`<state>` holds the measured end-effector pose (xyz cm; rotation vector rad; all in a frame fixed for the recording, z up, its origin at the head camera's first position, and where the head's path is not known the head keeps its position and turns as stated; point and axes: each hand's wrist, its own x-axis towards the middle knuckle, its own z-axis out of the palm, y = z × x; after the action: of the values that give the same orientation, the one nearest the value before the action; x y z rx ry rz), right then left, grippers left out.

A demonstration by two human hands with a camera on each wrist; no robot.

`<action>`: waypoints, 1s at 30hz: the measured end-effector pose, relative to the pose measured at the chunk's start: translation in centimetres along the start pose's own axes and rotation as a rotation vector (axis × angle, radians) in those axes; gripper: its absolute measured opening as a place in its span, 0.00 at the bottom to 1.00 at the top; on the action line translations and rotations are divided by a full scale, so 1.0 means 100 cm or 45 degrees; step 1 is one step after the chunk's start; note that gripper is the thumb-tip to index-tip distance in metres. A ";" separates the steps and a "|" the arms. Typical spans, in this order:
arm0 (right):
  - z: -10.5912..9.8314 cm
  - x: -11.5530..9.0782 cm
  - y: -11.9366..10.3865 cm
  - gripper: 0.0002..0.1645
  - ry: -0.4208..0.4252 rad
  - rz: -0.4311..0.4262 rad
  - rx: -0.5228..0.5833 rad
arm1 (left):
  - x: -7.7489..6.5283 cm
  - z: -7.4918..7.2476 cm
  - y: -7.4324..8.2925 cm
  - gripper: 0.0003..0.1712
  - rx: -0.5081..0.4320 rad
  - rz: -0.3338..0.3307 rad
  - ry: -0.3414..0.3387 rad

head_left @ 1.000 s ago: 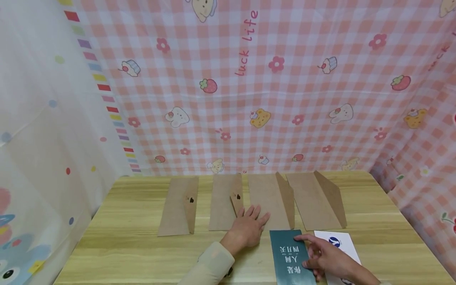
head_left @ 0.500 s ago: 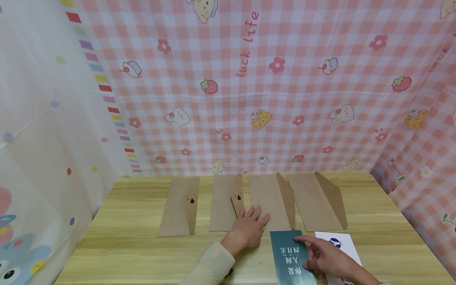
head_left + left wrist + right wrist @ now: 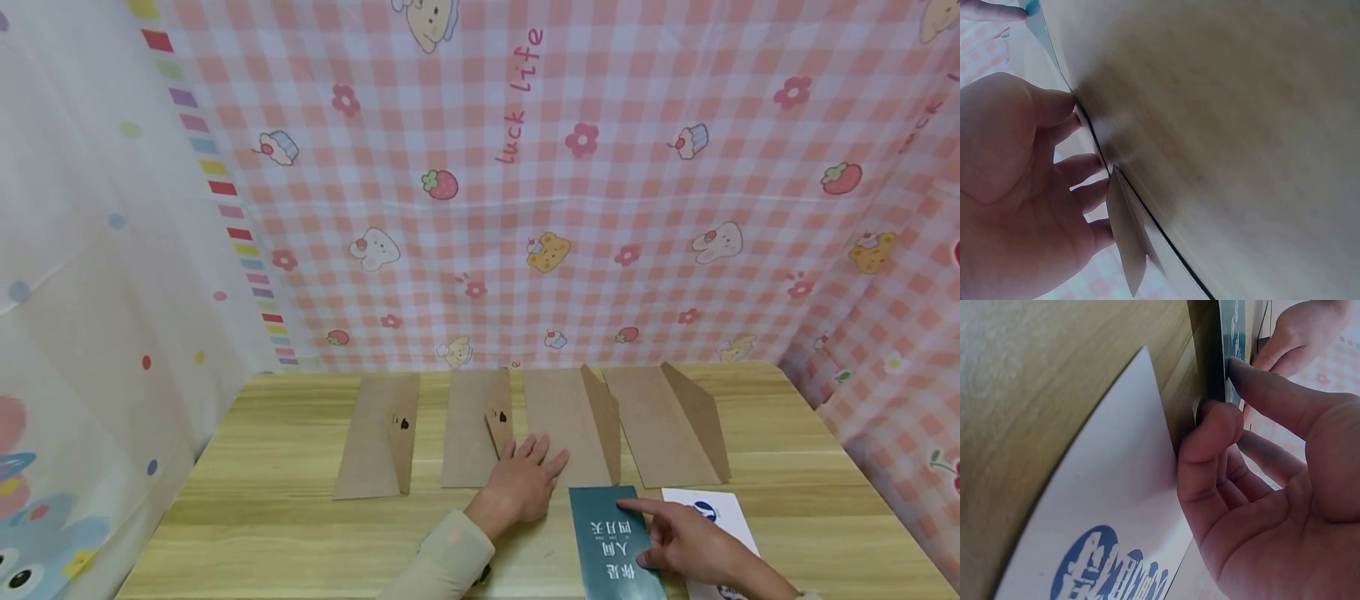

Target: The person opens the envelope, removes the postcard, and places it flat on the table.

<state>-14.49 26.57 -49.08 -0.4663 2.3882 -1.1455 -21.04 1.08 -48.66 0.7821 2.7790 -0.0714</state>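
The left hand (image 3: 520, 485) is lying palm down with its fingers spread, holding nothing; its fingertips are reaching over the lower left corner of the third envelope (image 3: 557, 425) and into the gap beside the second envelope (image 3: 467, 429). That second envelope's flap is lifting near the little finger, though whether they are touching I cannot tell. The right hand (image 3: 693, 546) is pinching the right side of the green card (image 3: 592, 504), its thumb pressing on the face, its index finger stretching across the top and its other fingers curling at the edge. The green card is sitting just below the third envelope, its white writing facing upside down. A white card (image 3: 735, 512) with a blue round mark is lying on the table (image 3: 262, 500), partly beneath the right hand in the head view. The first envelope (image 3: 369, 437) is lying at the far left, and the fourth envelope (image 3: 648, 425), its flap opening rightward, is lying at the far right. A pink checked cloth (image 3: 480, 208) is hanging behind.
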 end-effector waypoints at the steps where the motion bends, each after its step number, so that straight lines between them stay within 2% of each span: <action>1: 0.000 0.000 0.000 0.42 -0.001 -0.009 -0.006 | 0.000 0.000 0.000 0.29 0.001 -0.001 0.001; 8: -0.002 0.000 0.000 0.42 -0.006 -0.086 -0.029 | 0.000 0.001 0.000 0.29 0.006 -0.006 0.002; 16: -0.002 0.001 0.001 0.42 -0.008 -0.080 -0.031 | 0.000 0.001 -0.001 0.29 0.024 -0.009 0.005; 23: -0.002 0.002 0.002 0.43 -0.012 -0.088 -0.026 | 0.000 -0.001 -0.001 0.30 -0.009 -0.006 -0.016; 30: -0.003 0.001 -0.001 0.42 0.010 -0.132 -0.056 | -0.001 -0.003 0.000 0.30 -0.023 -0.006 -0.014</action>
<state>-14.75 26.66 -48.90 -0.6075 2.4252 -1.1429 -20.96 1.06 -48.37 0.7683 2.7677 -0.0514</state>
